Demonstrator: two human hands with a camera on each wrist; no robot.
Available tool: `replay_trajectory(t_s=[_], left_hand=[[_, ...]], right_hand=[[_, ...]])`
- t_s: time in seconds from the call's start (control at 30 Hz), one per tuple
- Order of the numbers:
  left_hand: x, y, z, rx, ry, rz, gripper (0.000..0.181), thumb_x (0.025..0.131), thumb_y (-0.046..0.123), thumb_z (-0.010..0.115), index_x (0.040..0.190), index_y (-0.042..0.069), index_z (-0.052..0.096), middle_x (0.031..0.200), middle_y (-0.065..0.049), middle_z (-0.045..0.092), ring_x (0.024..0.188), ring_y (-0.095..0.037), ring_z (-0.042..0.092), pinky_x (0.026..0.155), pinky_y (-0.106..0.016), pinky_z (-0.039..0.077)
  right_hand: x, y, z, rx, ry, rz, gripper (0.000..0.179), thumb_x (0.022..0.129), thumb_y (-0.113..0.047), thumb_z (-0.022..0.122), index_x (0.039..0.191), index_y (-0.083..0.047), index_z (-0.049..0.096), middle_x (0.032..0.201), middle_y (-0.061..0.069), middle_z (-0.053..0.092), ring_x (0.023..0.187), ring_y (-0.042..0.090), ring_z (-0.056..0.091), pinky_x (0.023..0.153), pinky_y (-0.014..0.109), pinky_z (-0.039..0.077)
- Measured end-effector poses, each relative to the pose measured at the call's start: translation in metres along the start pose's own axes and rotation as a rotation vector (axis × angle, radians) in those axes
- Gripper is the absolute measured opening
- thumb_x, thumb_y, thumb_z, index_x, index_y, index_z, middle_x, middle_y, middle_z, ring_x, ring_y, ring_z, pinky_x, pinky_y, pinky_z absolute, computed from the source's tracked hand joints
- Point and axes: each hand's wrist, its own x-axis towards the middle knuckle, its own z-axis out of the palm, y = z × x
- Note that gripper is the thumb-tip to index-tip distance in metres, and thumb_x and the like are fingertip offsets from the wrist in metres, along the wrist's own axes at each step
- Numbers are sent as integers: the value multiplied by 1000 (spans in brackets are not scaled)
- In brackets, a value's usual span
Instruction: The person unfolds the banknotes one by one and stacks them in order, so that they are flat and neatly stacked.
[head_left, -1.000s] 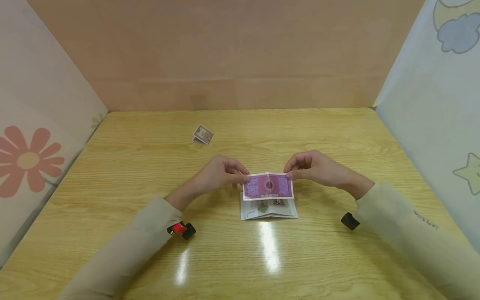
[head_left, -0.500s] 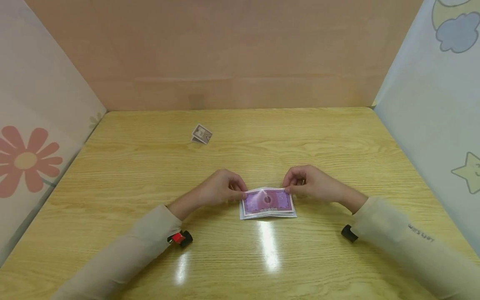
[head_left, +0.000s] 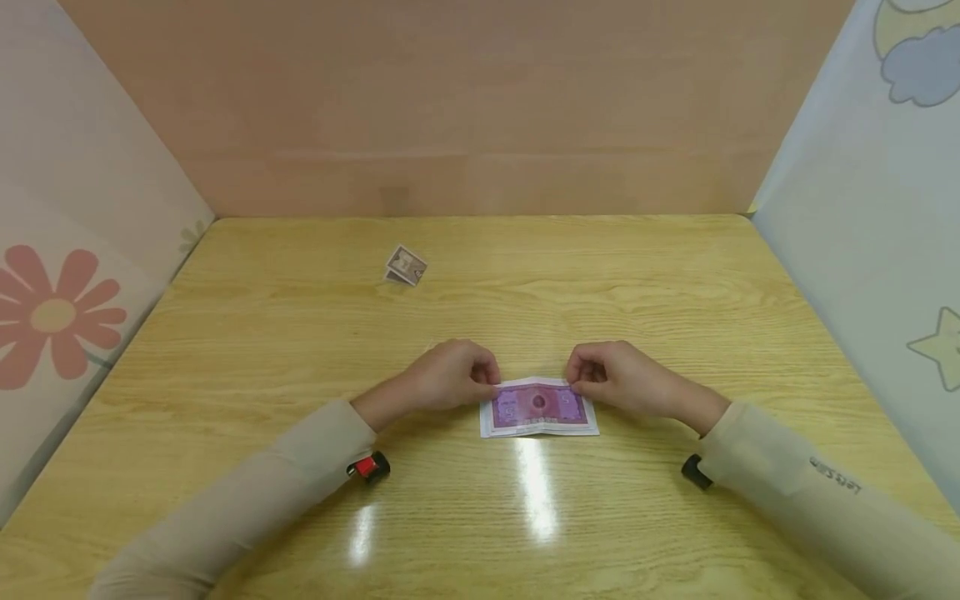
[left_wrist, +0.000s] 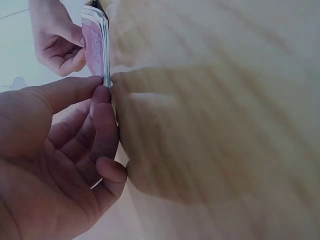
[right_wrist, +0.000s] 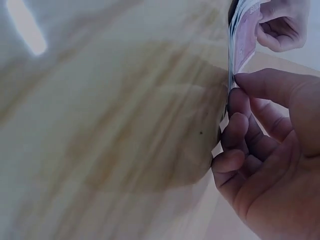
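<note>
A purple banknote [head_left: 538, 405] with a 5 on it lies on top of a small stack of paper notes [head_left: 487, 423], whose pale edges show around it. A crease runs down its middle. My left hand [head_left: 456, 375] pinches the far left corner between thumb and curled fingers. At the far right corner, my right hand [head_left: 617, 377] pinches in the same way. Both wrist views show the layered edges of the stack [left_wrist: 102, 30] between thumb and forefinger, low against the table. How many layers each hand grips I cannot tell.
A folded brown note [head_left: 407, 265] stands tented on the wooden table [head_left: 300, 317], toward the back left. An orange-brown wall [head_left: 480, 108] rises behind the table, and patterned panels [head_left: 862, 250] flank it.
The purple banknote, held up above the stack a second ago, came down and toward me onto it. Since half a second ago it has shifted slightly right; both hands still hold its far corners.
</note>
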Motion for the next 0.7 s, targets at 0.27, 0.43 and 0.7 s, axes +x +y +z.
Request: replay_trajectory(t_s=[0.27, 0.43, 0.7], left_hand=[[3, 4, -1, 50, -15, -51, 14, 88, 17, 79, 86, 17, 65, 75, 3, 60, 67, -12, 53, 62, -27, 45], [2, 6, -2, 53, -30, -55, 14, 89, 18, 78, 88, 17, 64, 75, 2, 60, 66, -12, 53, 61, -27, 45], [4, -5, -20, -207, -62, -46, 21, 93, 14, 74, 107, 6, 62, 80, -6, 66, 62, -18, 61, 55, -26, 46]], right_hand=[[1, -2, 1, -15, 5, 18, 8, 92, -4, 70, 91, -10, 66, 78, -4, 59, 72, 14, 55, 63, 26, 47], [1, -5, 0, -28, 5, 19, 8, 92, -3, 70, 91, -9, 66, 77, -4, 59, 71, 14, 54, 62, 26, 46], [8, -10, -12, 10, -21, 8, 7, 92, -2, 66, 92, -9, 65, 73, -3, 57, 66, 13, 51, 59, 25, 44]])
